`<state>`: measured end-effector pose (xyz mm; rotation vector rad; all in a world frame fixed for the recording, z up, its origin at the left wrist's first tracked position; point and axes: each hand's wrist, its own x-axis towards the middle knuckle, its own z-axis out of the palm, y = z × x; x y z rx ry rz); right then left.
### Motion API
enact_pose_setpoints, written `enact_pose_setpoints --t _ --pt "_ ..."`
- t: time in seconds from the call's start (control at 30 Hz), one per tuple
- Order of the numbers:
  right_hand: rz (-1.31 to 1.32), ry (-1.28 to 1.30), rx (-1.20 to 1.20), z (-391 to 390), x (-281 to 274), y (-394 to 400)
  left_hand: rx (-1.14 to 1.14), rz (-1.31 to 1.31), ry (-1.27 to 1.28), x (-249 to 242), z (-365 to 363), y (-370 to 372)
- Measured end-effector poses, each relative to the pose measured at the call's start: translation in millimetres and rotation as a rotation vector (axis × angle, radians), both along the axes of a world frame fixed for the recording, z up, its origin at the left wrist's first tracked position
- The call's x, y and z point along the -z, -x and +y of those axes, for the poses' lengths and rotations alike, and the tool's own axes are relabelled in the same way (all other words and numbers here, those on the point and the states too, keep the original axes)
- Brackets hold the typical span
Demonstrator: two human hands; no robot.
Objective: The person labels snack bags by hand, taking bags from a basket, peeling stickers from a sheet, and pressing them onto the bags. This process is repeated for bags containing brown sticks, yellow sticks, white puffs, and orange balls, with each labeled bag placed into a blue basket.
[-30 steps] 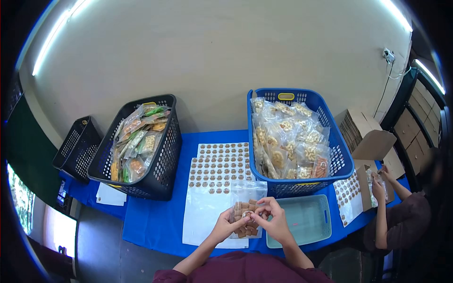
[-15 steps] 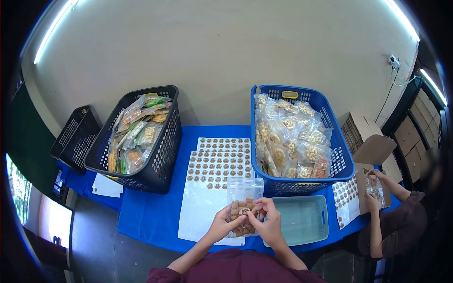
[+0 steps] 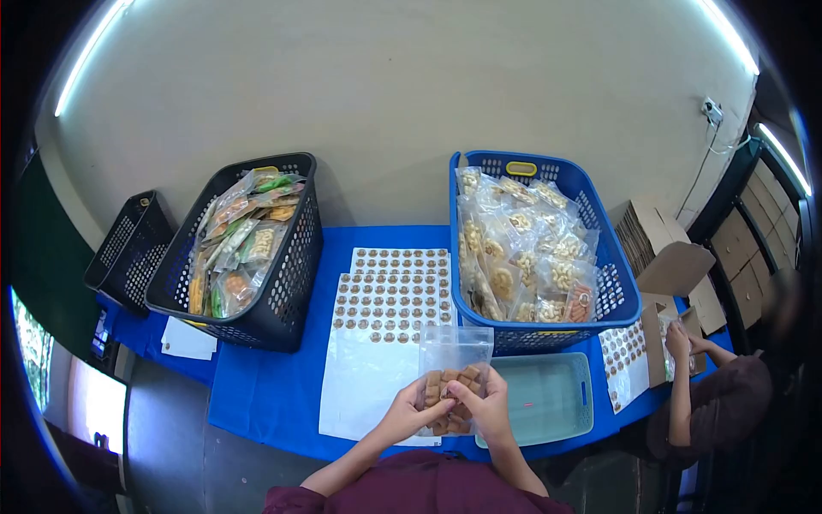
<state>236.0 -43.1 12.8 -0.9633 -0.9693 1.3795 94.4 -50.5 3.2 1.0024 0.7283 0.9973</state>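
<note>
A clear zip bag [image 3: 455, 345] of brown, pillow-shaped snack pieces is held upright in front of me, above the table edge. My left hand [image 3: 406, 416] grips its left side, and my right hand [image 3: 487, 408] grips the right side. Both thumbs lie on the front of the bag, close together near its middle, and mostly cover the round label there. Behind the bag lie white sheets of round brown stickers [image 3: 390, 300]; the lower part of the front sheet is bare.
A pale green tray [image 3: 583, 367] is right of my hands. Beyond it stands a blue basket [image 3: 618, 248] of snack bags; a black basket [image 3: 301, 257] of snack bags is at left. At far right, a co-worker's hands [image 3: 677, 341] are at a cardboard box [image 3: 654, 347].
My right hand has opened out from a pinch at the label to gripping the bag's right side, thumb on the front. The bag has shifted slightly right. The co-worker's hands have moved closer together.
</note>
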Motion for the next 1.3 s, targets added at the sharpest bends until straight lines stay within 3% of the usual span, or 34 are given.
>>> enact_pose_setpoints --t 0.17,0.27,0.43,0.53,0.7,0.8,1.23,1.3 --pt "0.035 -0.008 0.022 6 -1 -3 0.014 0.046 -0.030 1 5 -4" --pt "0.022 -0.028 0.036 9 0 -4 -0.099 -0.086 -0.023 -1 5 -13" --pt "0.013 -0.091 0.053 13 4 -9 -0.128 0.013 0.010 8 11 -17" --pt "0.203 -0.011 0.033 8 -10 -3 -0.127 0.040 0.043 6 11 -13" --pt "0.137 0.041 -0.026 7 -8 -5 -0.217 -0.019 -0.001 4 11 -16" --pt "0.144 0.088 -0.033 5 -3 -5 -0.165 0.069 -0.044 4 13 -10" --pt "0.125 -0.001 -0.066 1 -4 1 -0.312 0.231 -0.111 3 21 -1" --pt "0.099 0.092 0.001 1 -5 1 -0.288 0.251 -0.149 7 20 -2"
